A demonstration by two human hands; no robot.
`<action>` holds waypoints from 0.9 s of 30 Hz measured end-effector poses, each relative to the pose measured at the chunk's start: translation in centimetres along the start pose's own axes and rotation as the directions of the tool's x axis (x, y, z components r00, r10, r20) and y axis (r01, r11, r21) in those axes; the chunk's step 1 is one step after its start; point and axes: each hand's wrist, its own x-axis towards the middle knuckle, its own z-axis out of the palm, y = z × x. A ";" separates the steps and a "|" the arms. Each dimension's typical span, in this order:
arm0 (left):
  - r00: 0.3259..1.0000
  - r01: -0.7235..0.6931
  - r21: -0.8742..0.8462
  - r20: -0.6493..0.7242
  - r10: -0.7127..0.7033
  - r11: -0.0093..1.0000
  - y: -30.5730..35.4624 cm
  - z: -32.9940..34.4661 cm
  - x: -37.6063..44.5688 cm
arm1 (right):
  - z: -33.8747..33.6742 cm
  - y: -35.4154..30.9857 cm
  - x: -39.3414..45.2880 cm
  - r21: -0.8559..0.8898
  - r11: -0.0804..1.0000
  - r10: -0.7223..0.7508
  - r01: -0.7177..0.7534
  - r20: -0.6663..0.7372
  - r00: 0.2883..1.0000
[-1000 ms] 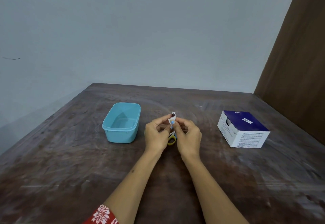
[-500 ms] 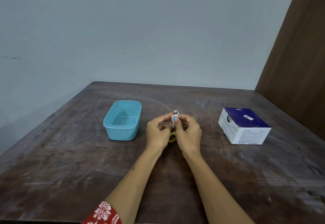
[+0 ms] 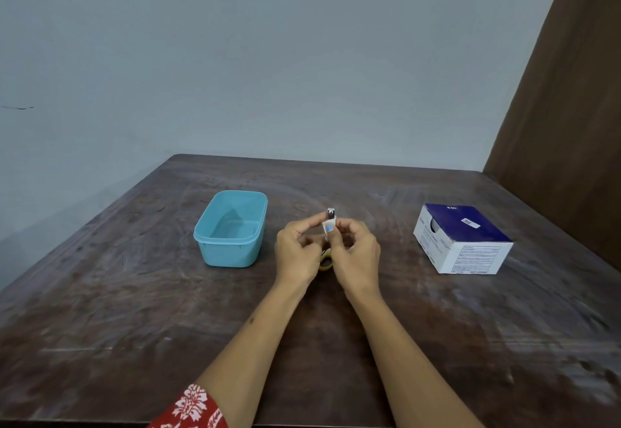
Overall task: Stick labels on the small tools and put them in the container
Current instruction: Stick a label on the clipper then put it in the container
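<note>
Both hands are pinching a small metal tool (image 3: 330, 216), pressing a white label (image 3: 328, 228) on.

The blue container (image 3: 231, 228) is sitting empty; boxing is still pending.

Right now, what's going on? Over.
Both hands, left and right, pinch small tool with white label. Blue container empty. Nothing in the way.

left hand (image 3: 297, 250): fingers have loosened a little; the tip of the index finger now meets the nail clipper (image 3: 330, 215) lower on its metal head.
right hand (image 3: 355, 253): thumb has slid up over the white label (image 3: 327, 228), pressing it flat against the clipper body.
label: less of it shows than a second ago.
</note>
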 end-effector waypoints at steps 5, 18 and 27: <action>1.000 0.011 -0.005 -0.013 -0.011 1.000 0.0 -0.1 0.0 | 0.0 0.3 0.0 -0.018 1.000 -0.025 0.025 0.003 1.000; 0.997 0.071 -0.106 0.020 -0.069 0.992 1.1 0.1 -0.6 | 0.1 -0.1 0.0 0.014 1.000 -0.024 0.024 -0.043 0.999; 0.998 0.064 -0.091 0.021 -0.062 0.994 1.1 0.1 -0.8 | 0.0 -0.5 -0.2 0.017 1.000 -0.008 0.009 -0.056 0.998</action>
